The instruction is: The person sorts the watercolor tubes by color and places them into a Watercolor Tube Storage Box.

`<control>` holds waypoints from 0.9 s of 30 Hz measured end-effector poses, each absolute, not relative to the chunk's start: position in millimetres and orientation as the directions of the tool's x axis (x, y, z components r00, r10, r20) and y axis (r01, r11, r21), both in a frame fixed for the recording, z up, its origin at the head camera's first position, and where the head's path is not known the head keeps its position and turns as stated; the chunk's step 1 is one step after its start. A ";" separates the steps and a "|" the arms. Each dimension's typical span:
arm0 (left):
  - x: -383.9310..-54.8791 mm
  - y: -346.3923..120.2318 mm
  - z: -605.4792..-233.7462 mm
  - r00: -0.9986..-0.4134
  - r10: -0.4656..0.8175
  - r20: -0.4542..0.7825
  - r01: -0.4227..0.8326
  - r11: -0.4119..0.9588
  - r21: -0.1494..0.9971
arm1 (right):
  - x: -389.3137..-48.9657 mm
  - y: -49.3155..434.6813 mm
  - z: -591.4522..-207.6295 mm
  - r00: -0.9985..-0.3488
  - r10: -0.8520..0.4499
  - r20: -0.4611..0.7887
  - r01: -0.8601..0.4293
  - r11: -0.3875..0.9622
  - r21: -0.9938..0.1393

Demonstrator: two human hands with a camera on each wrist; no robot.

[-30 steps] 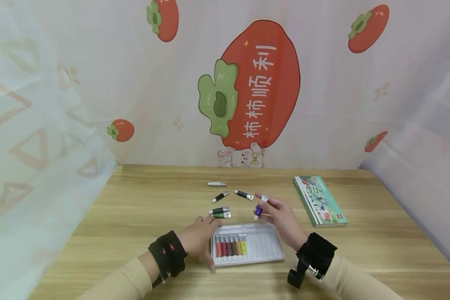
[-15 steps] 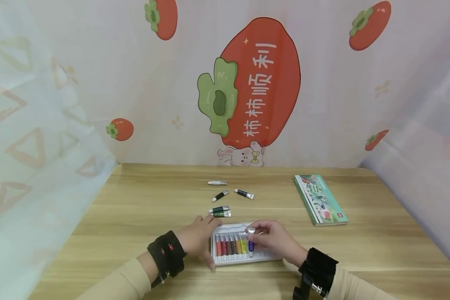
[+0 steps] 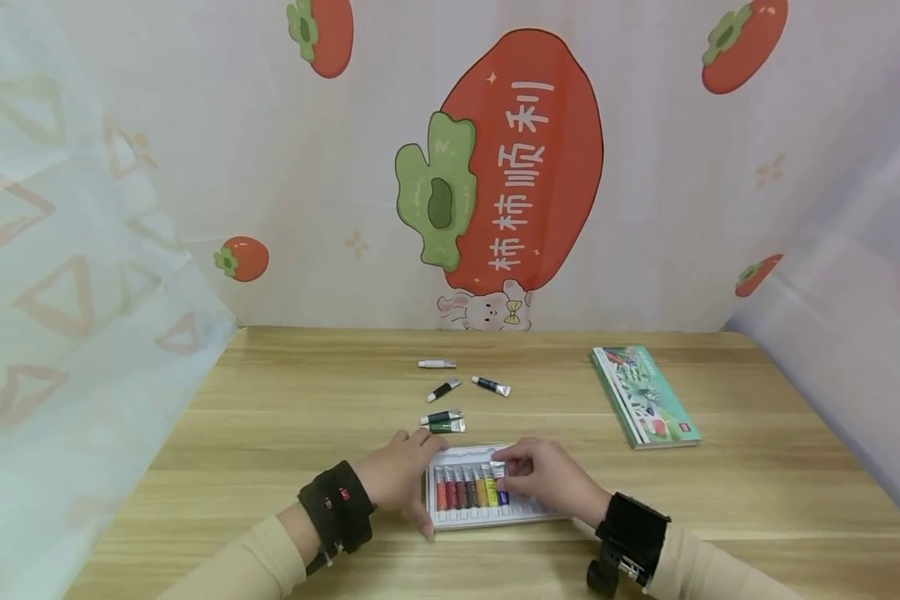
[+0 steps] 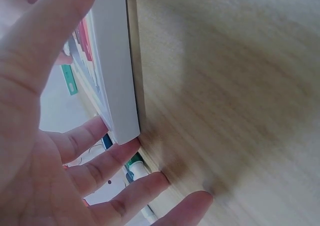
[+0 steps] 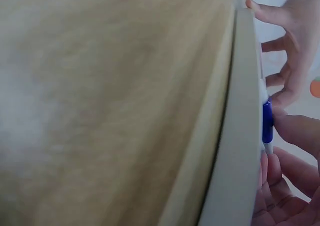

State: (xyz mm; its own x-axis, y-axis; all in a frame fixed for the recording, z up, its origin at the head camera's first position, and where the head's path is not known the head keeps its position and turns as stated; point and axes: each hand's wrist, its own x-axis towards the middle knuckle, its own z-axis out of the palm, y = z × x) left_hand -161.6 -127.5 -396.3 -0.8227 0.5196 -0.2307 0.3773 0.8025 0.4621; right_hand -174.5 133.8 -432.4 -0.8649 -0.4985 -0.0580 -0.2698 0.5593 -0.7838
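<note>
At the near side of the wooden table (image 3: 300, 392), a white tray (image 3: 471, 456) lies flat with a row of paint tubes (image 3: 471, 492) in its left half. From the left they run orange-red, red, dark red, brown, ochre and yellow. Just to the right of the yellow one is the blue tube (image 3: 503, 498), lined up with the row, its silver end away from the person. The right hand (image 3: 551, 477) pinches this tube between thumb and fingers; whether the tube rests fully in its slot, I cannot tell. The left hand (image 3: 401, 475) is spread at the tray's left end, thumb at the near corner, fingertips touching the far corner, fingers loosely straight and not closed round it.

Just beyond the tray, a green tube (image 3: 447, 426) and a dark green tube (image 3: 439, 417) lie side by side, touching. Farther back are a black tube (image 3: 443, 390) lying slantwise, a navy tube (image 3: 491, 386) and a white tube (image 3: 437, 364). A book (image 3: 647, 396) with a green cover lies to the right. Both wrists wear black straps (image 3: 336, 507) over beige sleeves (image 3: 240, 562), and behind the table hangs a pale cloth (image 3: 307, 167) printed with red fruit
</note>
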 end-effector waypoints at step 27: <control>-162.8 -126.5 -399.9 -0.825 0.512 -0.241 0.382 0.818 0.431 | -172.9 126.0 -406.7 -0.741 -0.663 -0.107 -0.532 0.677 -0.509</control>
